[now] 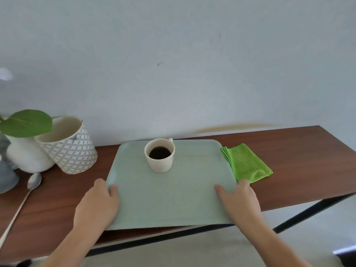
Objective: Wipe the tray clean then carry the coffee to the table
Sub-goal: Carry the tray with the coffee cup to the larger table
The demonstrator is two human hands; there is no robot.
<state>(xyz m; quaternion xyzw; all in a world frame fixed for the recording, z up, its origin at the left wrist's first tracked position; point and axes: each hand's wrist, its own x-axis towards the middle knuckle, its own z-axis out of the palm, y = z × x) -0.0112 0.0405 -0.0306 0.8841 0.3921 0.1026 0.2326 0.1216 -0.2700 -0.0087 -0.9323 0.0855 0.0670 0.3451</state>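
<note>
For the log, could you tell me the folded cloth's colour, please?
Bright green cloth, head view.

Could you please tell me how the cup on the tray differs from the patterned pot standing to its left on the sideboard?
The coffee cup is plain cream, while the patterned pot carries a grey-and-white geometric print. The coffee cup holds dark coffee; the patterned pot looks empty inside. The coffee cup is the smaller one and stands on the pale green tray, whereas the patterned pot stands on the wooden sideboard beside a white vase. Both stand upright, with cream interiors.
</note>
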